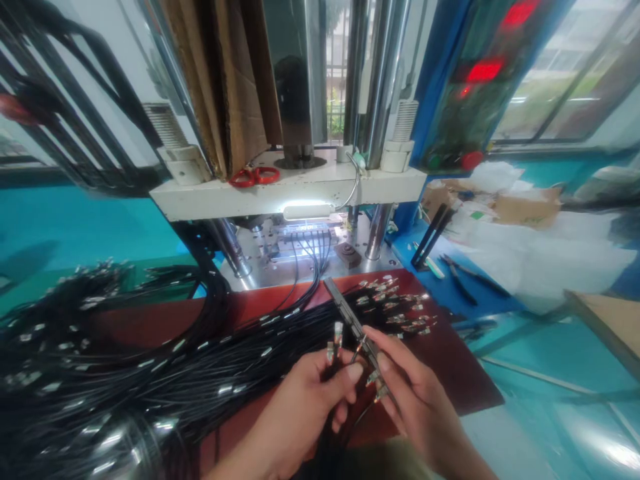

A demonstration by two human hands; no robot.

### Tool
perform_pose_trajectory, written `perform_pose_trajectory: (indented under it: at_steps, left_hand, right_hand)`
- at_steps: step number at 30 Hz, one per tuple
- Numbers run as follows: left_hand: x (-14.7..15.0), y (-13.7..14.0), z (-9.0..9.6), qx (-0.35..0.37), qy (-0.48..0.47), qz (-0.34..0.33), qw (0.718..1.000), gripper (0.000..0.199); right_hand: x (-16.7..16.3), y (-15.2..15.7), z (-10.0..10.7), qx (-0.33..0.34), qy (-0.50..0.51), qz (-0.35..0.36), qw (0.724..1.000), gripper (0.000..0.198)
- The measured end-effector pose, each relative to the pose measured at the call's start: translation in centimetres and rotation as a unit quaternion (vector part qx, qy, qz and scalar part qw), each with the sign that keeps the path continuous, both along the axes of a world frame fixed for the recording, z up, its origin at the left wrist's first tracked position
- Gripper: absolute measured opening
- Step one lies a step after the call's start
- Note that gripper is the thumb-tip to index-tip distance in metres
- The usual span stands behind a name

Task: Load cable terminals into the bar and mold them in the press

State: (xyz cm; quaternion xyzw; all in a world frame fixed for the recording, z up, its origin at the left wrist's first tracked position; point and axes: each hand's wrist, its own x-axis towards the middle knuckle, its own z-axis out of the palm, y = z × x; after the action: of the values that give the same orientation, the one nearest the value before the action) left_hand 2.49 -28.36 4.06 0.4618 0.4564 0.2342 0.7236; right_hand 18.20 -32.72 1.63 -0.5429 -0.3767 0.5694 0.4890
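My left hand (325, 390) is closed around a few black cables whose metal connector ends (339, 331) stick up past the thumb. Pinched in my right hand (413, 387) is a long, narrow dark metal bar (345, 310) with a groove along it, tilted up to the left. The left fingertips nearly meet the bar, at a cable end beside it. More connector ends hang below the bar, close to the right fingers. Behind both hands, a thick bundle of black cables (280, 340) lies across the reddish-brown board (450, 367), its metal ends fanned out to the right.
Ahead stands a press with a white plate (200, 200), a lit lamp (309, 212) and several cables in its lower mould. Red-handled scissors (254, 176) lie on that plate. At right are pliers (460, 280), white wrapping (545, 250) and a control box with red displays (485, 69).
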Motion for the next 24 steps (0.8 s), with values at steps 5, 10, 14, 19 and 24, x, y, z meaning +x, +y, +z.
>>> perform_pose_trajectory:
  at_steps: [5,10,14,19,24]
  left_hand:
    - [0.5,0.3,-0.8,-0.026,-0.092,0.059,0.994,0.032]
    - [0.3,0.2,-0.8,-0.003,-0.005,0.069,0.998,0.032]
    - [0.0,-0.2,-0.6,0.043,0.069,0.032,0.996,0.031]
    - [0.4,-0.5,-0.9,0.058,0.083,0.005,0.995,0.033]
    - [0.6,-0.5,-1.1,0.071,0.085,-0.005,0.994,0.031]
  right_hand:
    - [0.2,-0.1,-0.3,-0.004,-0.027,0.011,1.0,0.047]
    - [0.1,0.0,0.2,-0.06,0.047,-0.037,0.996,0.052]
    - [0.0,0.2,0.9,-0.099,0.019,-0.08,0.992,0.054]
    - [-0.3,0.1,1.1,-0.104,0.027,-0.087,0.99,0.056]
    - [-0.5,0.1,0.9,-0.088,0.03,-0.086,0.992,0.05]
